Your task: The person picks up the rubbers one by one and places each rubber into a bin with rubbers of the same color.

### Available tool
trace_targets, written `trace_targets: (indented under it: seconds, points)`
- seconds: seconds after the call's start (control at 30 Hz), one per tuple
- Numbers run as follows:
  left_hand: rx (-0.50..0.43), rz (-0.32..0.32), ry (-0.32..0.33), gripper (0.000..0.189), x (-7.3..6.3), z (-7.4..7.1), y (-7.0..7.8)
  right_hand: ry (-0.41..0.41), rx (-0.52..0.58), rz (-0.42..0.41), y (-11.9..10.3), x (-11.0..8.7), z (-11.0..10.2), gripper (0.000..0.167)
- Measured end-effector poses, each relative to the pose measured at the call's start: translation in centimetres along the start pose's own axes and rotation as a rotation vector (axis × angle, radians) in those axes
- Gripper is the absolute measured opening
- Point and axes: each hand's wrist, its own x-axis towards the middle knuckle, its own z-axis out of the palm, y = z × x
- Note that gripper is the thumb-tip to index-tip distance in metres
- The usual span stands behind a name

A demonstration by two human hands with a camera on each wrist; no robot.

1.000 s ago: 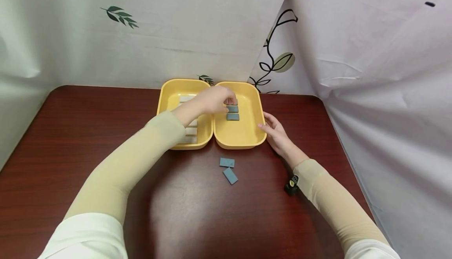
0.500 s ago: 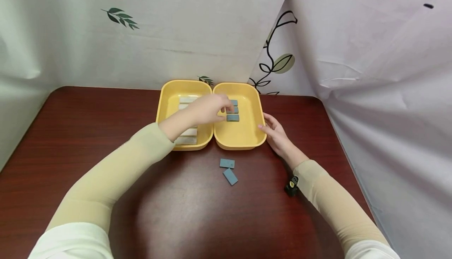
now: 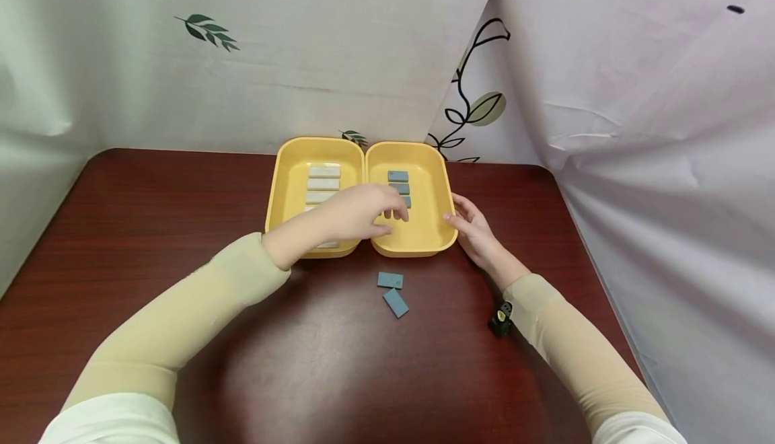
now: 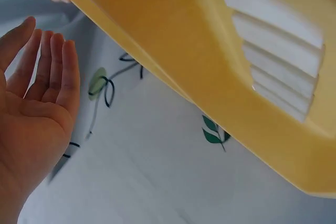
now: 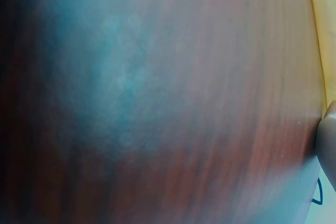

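Observation:
My left hand [image 3: 358, 214] hovers over the divide between two yellow trays, its fingers loosely bent and nothing held. In the left wrist view, the left hand [image 4: 39, 98] shows a bare palm. At the outer side of the right yellow tray [image 3: 418, 245], my right hand [image 3: 478, 232] grips the rim, thumb over the edge and fingers outside. Inside this tray lies a column of three blue-grey rectangular tiles [image 3: 397, 176], the nearest partly covered by the left hand. In the left yellow tray [image 3: 281, 188], several white rectangular tiles [image 3: 323, 184] form a column, some behind the left hand.
Two more blue-grey tiles, one flat and straight [image 3: 390, 280] and one slanted [image 3: 396, 303], lie on the dark red-brown table [image 3: 339, 377] in front of the trays. A pale patterned curtain [image 3: 290, 54] stands close behind.
My left hand has come back from the far blue-grey tile toward me, uncovering it and leaving it in the column. The right hand stays on the tray's rim.

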Motion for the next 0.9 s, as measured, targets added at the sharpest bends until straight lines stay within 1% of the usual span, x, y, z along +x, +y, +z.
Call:
trace_targets:
  seconds: [0.17, 0.33, 0.57, 0.73, 0.9]
  points:
    - [0.037, 0.022, -0.041, 0.023, -0.7, 1.1, 1.3, 0.005, 0.014, 0.001, 0.0, 0.0, 0.0, 0.060]
    - [0.059, 0.042, -0.069, 0.022, -1.2, 2.3, 2.1, 0.003, 0.013, -0.001, 0.0, -0.1, 0.0, 0.060]
    - [0.012, 0.090, -0.092, 0.022, -1.5, 3.7, 2.8, -0.004, -0.006, 0.006, -0.1, -0.1, 0.1, 0.063]
    - [-0.012, 0.102, -0.116, 0.020, -1.5, 4.6, 3.2, -0.003, -0.011, 0.005, -0.1, -0.1, 0.1, 0.062]
    - [-0.002, 0.102, -0.143, 0.020, -1.5, 5.4, 3.6, 0.005, -0.008, 0.004, -0.1, 0.0, 0.0, 0.061]
